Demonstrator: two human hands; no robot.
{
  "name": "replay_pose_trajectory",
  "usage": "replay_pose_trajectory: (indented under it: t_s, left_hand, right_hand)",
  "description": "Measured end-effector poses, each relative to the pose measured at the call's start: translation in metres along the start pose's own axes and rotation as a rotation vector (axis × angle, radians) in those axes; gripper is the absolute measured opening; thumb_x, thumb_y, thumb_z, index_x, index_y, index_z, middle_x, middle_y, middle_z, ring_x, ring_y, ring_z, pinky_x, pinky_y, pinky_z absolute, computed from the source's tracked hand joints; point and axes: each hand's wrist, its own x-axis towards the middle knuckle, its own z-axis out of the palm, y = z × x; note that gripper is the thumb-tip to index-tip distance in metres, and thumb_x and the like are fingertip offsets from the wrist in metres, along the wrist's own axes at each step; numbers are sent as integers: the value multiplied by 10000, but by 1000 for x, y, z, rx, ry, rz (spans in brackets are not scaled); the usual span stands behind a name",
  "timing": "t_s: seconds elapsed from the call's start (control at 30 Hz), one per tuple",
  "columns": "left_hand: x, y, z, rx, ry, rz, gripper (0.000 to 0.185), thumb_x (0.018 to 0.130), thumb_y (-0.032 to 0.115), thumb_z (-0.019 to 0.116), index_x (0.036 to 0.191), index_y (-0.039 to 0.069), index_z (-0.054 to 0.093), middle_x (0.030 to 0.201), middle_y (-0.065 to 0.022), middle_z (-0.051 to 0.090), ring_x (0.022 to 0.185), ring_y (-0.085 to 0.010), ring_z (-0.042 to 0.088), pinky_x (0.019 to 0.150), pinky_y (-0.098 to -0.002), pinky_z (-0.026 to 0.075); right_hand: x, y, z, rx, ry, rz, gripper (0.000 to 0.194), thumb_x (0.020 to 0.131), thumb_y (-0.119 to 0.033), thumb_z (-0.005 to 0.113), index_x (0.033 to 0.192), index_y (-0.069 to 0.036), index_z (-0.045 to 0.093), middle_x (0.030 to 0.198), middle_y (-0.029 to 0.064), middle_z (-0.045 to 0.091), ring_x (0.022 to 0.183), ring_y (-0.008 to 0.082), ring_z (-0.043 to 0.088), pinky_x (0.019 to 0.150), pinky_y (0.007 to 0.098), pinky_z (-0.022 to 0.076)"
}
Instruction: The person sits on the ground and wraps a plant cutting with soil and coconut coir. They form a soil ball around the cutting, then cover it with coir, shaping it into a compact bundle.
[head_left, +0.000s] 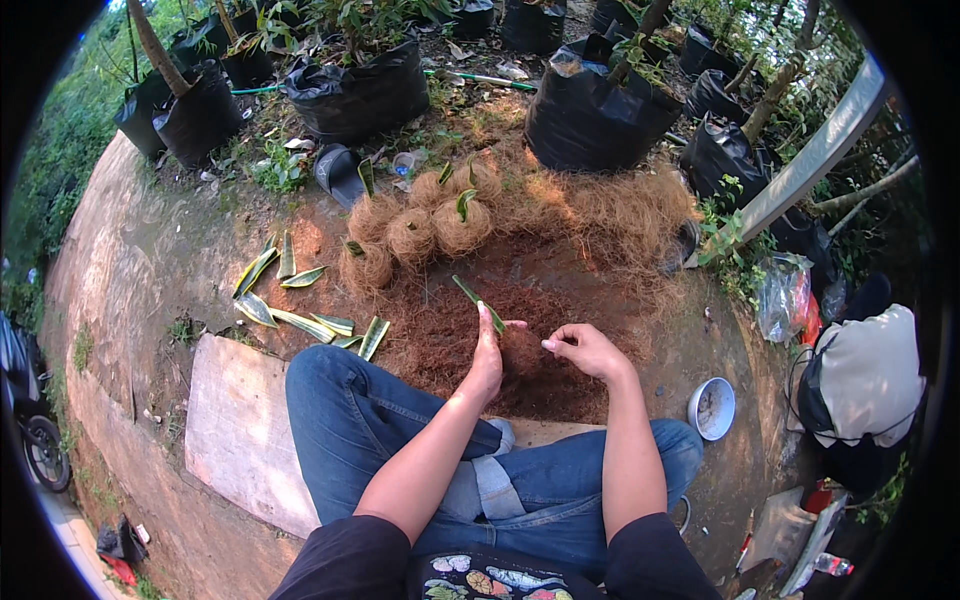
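Observation:
My left hand (489, 352) holds a green leaf cutting (478, 302) upright at a slant, its lower end against the palm. To its right, my right hand (581, 349) is raised with thumb and forefinger close together; whether a thin strand is between them I cannot tell. Beneath both hands lies reddish-brown coir (450, 337) spread on the ground. Beyond it stand several round fibre balls (463, 225) with leaf pieces poking out of their tops. A heap of loose tan fibre (626, 214) lies to their right. Cut snake plant leaves (300, 324) with yellow edges are scattered at the left.
Black planting bags (600, 112) with plants line the far side, near a black slipper (339, 172). A white bowl (712, 409) sits by my right knee. At the right are a light-coloured bag (870, 375) and clear plastic (782, 296). A flat board (240, 427) lies left.

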Motion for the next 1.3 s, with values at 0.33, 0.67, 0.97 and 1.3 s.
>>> replay_pose_trajectory:
  t_s: [0.33, 0.67, 0.97, 1.3]
  left_hand:
    - [2, 12, -8, -316, -15, -134, 998, 948, 915, 307, 1247, 28, 651, 1196, -196, 730, 1160, -352, 692, 1051, -536, 536]
    - [1, 11, -5, -340, -18, -173, 1002, 917, 940, 344, 1262, 51, 652, 1236, -189, 717, 1187, -359, 676, 1063, -579, 518]
    - [0, 12, -5, -378, 29, -197, 1005, 917, 938, 349, 1264, 44, 650, 1249, -197, 707, 1204, -375, 661, 1067, -592, 513]
    - [3, 11, -7, -404, 32, -207, 1004, 909, 938, 373, 1289, 45, 631, 1272, -203, 700, 1205, -379, 664, 1057, -593, 522]
  right_hand:
    - [1, -9, 19, 103, 200, -127, 382, 1024, -407, 729, 1052, -27, 713, 927, 48, 721, 862, 129, 640, 823, 314, 523]
    - [15, -16, 30, 337, 575, -163, 302, 1046, -325, 714, 978, -32, 688, 831, 52, 668, 831, 115, 598, 782, 312, 505]
    - [6, -21, 34, 126, 327, -371, 252, 966, -289, 816, 1025, -48, 769, 1016, 37, 709, 1022, 143, 652, 923, 322, 510]
    - [-6, -22, 17, 54, 387, -237, 254, 942, -243, 792, 1104, -48, 791, 967, 63, 774, 900, 163, 729, 844, 328, 558]
